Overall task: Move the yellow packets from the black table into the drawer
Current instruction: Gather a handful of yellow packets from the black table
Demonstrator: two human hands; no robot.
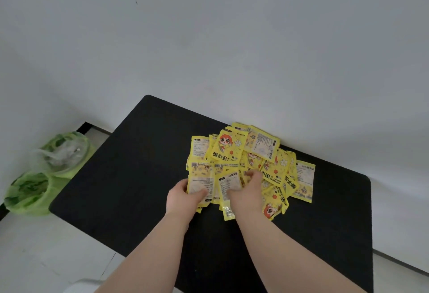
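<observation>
Two bare forearms are reaching in from the near edge over the black table (pixel 116 176). The left hand (pixel 183 196) is gripping a white-labelled packet (pixel 200 182) at the near rim of the heap, with its thumb lying across the packet's lower face and its fingers tucked underneath. Just beside it, the right hand (pixel 246 191) is curling down into the heap, with its thumb pressing on a second packet (pixel 228 182) and its fingertips sinking among the neighbouring ones, so it is pinching that packet. Beyond both hands the yellow packets (pixel 232 151) are lying in a loose, overlapping pile on the table's far half, some showing a red-haired cartoon figure and others a printed label. The pile's far edge is resting close against the white wall (pixel 209 37). Off the table's left side, two green plastic bags (pixel 30 195) are sitting on the pale floor (pixel 46 246), touching each other near the wall's foot.
</observation>
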